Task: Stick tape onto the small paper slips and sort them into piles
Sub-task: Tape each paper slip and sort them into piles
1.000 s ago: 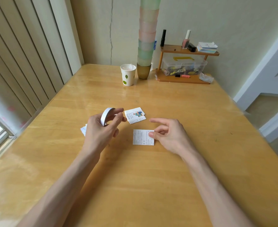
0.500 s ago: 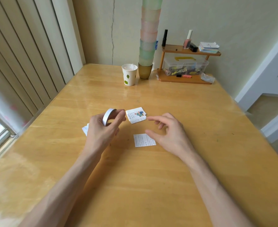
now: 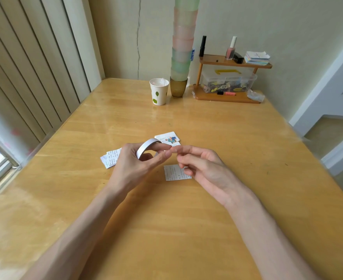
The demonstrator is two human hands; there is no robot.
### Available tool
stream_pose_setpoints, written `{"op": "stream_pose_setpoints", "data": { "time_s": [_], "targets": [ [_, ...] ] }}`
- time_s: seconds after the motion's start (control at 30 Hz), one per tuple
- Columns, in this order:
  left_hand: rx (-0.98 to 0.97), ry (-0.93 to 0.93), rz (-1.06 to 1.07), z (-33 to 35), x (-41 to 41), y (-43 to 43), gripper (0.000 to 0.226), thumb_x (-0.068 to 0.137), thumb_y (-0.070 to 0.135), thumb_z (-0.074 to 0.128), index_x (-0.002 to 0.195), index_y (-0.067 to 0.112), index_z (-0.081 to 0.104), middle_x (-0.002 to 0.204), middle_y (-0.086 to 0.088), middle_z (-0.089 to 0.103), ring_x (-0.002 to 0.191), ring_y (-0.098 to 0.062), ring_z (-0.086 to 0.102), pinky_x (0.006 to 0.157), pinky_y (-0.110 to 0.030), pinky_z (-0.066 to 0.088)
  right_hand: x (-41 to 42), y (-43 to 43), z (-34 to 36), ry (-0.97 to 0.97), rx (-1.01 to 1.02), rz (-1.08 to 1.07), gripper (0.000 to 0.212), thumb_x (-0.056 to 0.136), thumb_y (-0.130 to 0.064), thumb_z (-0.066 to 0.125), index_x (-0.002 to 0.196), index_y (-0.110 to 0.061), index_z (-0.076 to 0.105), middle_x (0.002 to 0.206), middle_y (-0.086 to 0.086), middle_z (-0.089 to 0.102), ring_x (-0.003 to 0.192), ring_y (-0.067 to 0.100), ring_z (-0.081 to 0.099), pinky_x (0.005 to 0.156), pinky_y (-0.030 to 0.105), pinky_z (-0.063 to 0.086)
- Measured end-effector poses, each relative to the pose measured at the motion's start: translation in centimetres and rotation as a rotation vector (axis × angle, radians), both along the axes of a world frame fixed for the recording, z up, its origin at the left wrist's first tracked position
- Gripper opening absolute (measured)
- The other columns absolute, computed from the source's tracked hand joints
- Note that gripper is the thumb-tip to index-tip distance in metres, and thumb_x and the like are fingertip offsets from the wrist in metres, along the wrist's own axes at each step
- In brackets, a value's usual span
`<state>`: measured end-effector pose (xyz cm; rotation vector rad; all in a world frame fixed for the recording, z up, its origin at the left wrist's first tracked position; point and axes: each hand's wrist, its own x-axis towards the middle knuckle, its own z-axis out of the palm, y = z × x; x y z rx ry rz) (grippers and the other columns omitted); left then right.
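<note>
White tape roll (image 3: 146, 147) was gripped in my left hand (image 3: 134, 168), thumb and fingers curled round its rim, above the wooden table (image 3: 237, 138). My right hand (image 3: 205, 168) reached loosely bent fingers to the roll; whether they pinched a tape end could not be determined. One printed slip (image 3: 173, 173) lay flat, partly under the right hand. A left pile (image 3: 111, 158) lay beside my left hand, and a far pile (image 3: 169, 138) just beyond the roll.

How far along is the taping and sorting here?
Done, it seems: two small piles lie sorted, the picture slips beyond the hands, the text slips behind the left hand. In hand: the left hand grips the tape roll; the right hand reaches for its end. Left: the lone slip, apparently untaped, unsorted.
</note>
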<state>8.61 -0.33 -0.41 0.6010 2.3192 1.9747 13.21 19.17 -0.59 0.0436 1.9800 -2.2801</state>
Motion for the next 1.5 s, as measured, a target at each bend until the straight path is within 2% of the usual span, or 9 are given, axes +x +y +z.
{"op": "stream_pose_setpoints", "data": {
  "time_s": [0.2, 0.47, 0.73, 0.87, 0.97, 1.1, 1.27, 1.4, 1.5],
  "targets": [
    [0.018, -0.025, 0.052, -0.3, -0.1, 0.2, 0.010, 0.086, 0.035, 0.082, 0.083, 0.025, 0.083, 0.088, 0.000, 0.078, 0.065, -0.016, 0.047, 0.066, -0.033, 0.040, 0.1, -0.2, 0.1, -0.013, -0.016, -0.006, 0.022, 0.096, -0.004, 0.066, 0.116, -0.001, 0.074, 0.083, -0.002, 0.060, 0.079, 0.013, 0.047, 0.065, 0.024, 0.035],
    [-0.061, 0.006, 0.159, -0.6, -0.3, 0.3, 0.020, 0.087, 0.030, 0.083, 0.075, 0.015, 0.077, 0.083, -0.023, 0.068, 0.051, -0.011, 0.037, 0.050, -0.024, 0.034, 0.5, -0.6, 0.4, 0.006, 0.096, -0.010, 0.027, 0.095, -0.008, 0.069, 0.116, -0.020, 0.079, 0.096, -0.002, 0.062, 0.080, 0.011, 0.050, 0.071, 0.027, 0.036],
    [-0.079, 0.028, 0.189, -0.8, -0.4, 0.1, 0.018, 0.089, 0.027, 0.081, 0.074, 0.019, 0.075, 0.076, -0.011, 0.070, 0.050, -0.011, 0.037, 0.047, -0.023, 0.032, 1.1, -1.6, 1.0, 0.030, 0.286, -0.058, 0.040, 0.092, -0.015, 0.072, 0.116, -0.047, 0.075, 0.132, -0.009, 0.056, 0.078, 0.003, 0.060, 0.086, 0.021, 0.044],
    [-0.041, -0.015, 0.178, -0.9, -0.6, 0.0, 0.020, 0.091, 0.029, 0.080, 0.071, 0.023, 0.076, 0.063, 0.011, 0.064, 0.053, -0.010, 0.040, 0.048, -0.018, 0.035, 1.0, -1.9, 0.7, 0.070, 0.350, -0.089, 0.048, 0.093, -0.013, 0.069, 0.117, -0.054, 0.072, 0.137, -0.013, 0.048, 0.083, 0.007, 0.067, 0.086, 0.017, 0.048],
    [-0.039, -0.041, 0.165, -1.1, -0.6, 0.0, 0.019, 0.091, 0.032, 0.080, 0.075, 0.023, 0.077, 0.060, 0.018, 0.060, 0.056, -0.014, 0.041, 0.054, -0.024, 0.035, 0.8, -2.1, 0.5, 0.085, 0.385, -0.138, 0.051, 0.092, -0.009, 0.068, 0.118, -0.052, 0.073, 0.137, -0.010, 0.043, 0.083, 0.016, 0.068, 0.079, 0.013, 0.049],
    [-0.030, -0.066, 0.143, -1.1, -0.6, 0.0, 0.019, 0.091, 0.033, 0.079, 0.076, 0.021, 0.076, 0.056, 0.016, 0.055, 0.055, -0.016, 0.039, 0.055, -0.026, 0.034, 0.4, -2.0, -0.1, 0.131, 0.473, -0.179, 0.053, 0.091, -0.008, 0.068, 0.124, -0.049, 0.071, 0.132, -0.009, 0.038, 0.069, 0.003, 0.059, 0.073, 0.011, 0.047],
    [0.027, -0.106, 0.071, -1.0, -0.4, 0.1, 0.025, 0.091, 0.030, 0.079, 0.082, 0.007, 0.073, 0.055, 0.004, 0.042, 0.049, -0.014, 0.031, 0.048, -0.022, 0.030, -0.1, -1.6, -0.9, 0.119, 0.545, -0.219, 0.058, 0.091, -0.014, 0.072, 0.138, -0.045, 0.060, 0.128, -0.012, 0.041, 0.076, 0.005, 0.065, 0.076, 0.018, 0.047],
    [0.042, -0.127, 0.024, -1.0, -0.4, 0.3, 0.026, 0.091, 0.028, 0.078, 0.085, 0.003, 0.073, 0.055, 0.004, 0.040, 0.049, -0.014, 0.028, 0.048, -0.020, 0.029, 0.1, -0.9, 0.0, 0.168, 0.450, -0.287, 0.023, 0.093, -0.012, 0.073, 0.109, -0.027, 0.080, 0.119, 0.000, 0.063, 0.069, 0.004, 0.060, 0.066, 0.012, 0.045],
    [0.027, -0.137, -0.005, -1.1, -0.5, 0.2, 0.026, 0.089, 0.028, 0.078, 0.084, 0.004, 0.073, 0.055, 0.003, 0.040, 0.050, -0.015, 0.028, 0.050, -0.024, 0.027, 0.2, -0.7, 0.4, 0.187, 0.409, -0.273, 0.013, 0.094, -0.014, 0.074, 0.098, -0.023, 0.082, 0.113, 0.000, 0.071, 0.068, 0.001, 0.059, 0.065, 0.011, 0.043]
  ]
}}
